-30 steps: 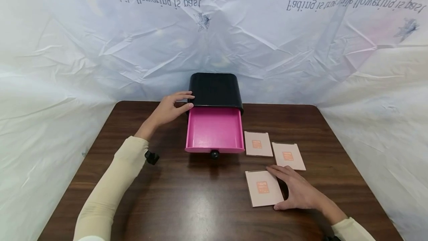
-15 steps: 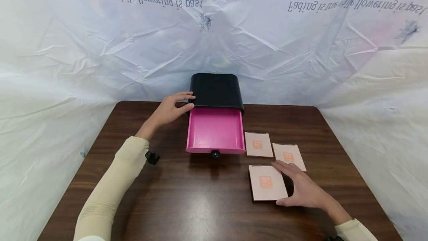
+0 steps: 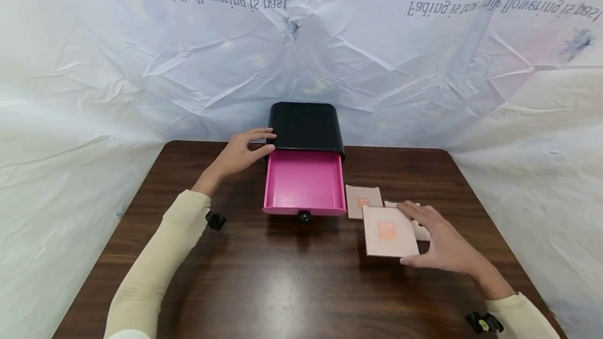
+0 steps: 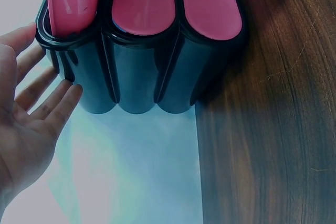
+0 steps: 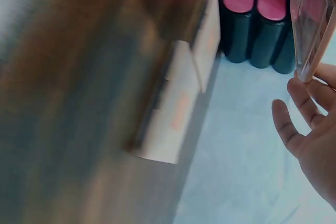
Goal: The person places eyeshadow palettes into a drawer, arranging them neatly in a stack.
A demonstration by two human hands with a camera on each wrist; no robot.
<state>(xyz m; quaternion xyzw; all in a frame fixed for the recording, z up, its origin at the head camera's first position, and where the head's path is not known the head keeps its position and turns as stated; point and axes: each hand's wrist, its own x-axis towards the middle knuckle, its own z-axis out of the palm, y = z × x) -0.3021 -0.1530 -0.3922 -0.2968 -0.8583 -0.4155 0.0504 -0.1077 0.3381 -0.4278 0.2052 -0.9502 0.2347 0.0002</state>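
Observation:
My right hand [image 3: 445, 245] grips the right edge of a flat, square pale pink case [image 3: 390, 232] with an orange label, between thumb and fingers. The case is above the table and partly covers two similar cases in the head view. In the right wrist view, its edge [image 5: 315, 30] shows clear plastic beside a pink layer. My left hand [image 3: 240, 151] rests its fingers, mostly straight, against the left side of a black drawer unit [image 3: 306, 125]. The unit's top pink drawer [image 3: 303, 179] is pulled out, with nothing inside, and has a round black knob [image 3: 304, 217].
One pale pink case [image 3: 360, 193] lies right of the drawer, and another [image 3: 422, 232] lies partly under the right hand in view. A dark wooden table [image 3: 264, 266] carries everything. White printed sheeting [image 3: 216, 67] hangs behind it and at both sides.
My right hand has lifted the front case off the table and moved it away from me and slightly right, towards the other two. The left hand and drawer unit stay in place.

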